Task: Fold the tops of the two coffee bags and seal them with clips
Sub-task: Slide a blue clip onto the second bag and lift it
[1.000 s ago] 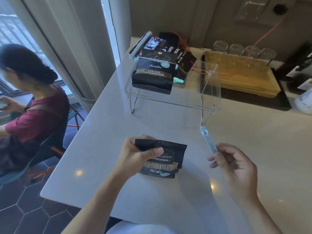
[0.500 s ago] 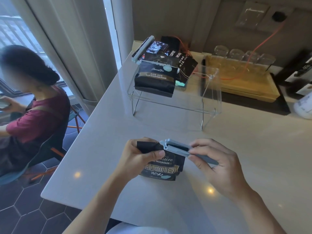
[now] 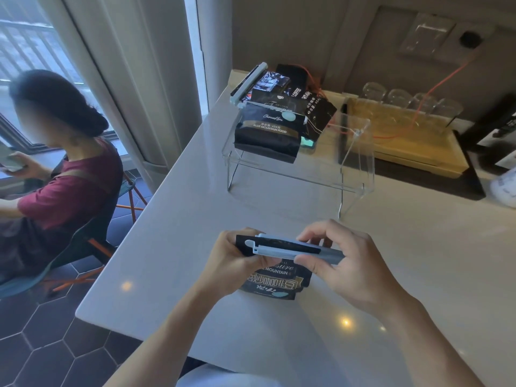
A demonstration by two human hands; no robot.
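Note:
A small black coffee bag (image 3: 276, 280) lies on the white table (image 3: 195, 191) in front of me, its top folded over. My left hand (image 3: 234, 261) pinches the folded top at its left end. A long pale blue clip (image 3: 290, 248) straddles the fold, and my right hand (image 3: 346, 263) grips the clip's right part. Another black coffee bag (image 3: 265, 135) rests on the clear acrylic stand (image 3: 354, 174) further back, with a second pale blue clip (image 3: 247, 85) on a bag behind it.
More dark coffee packs (image 3: 310, 104) lie on the stand. A yellow tray (image 3: 413, 146) with upturned glasses (image 3: 410, 99) sits at the back right on a dark mat. A seated person (image 3: 55, 174) in a red top is left of the table.
My right hand brought the clip from the right side of the table over to the bag's folded top and slid it further left along the fold. My left hand stayed on the fold.

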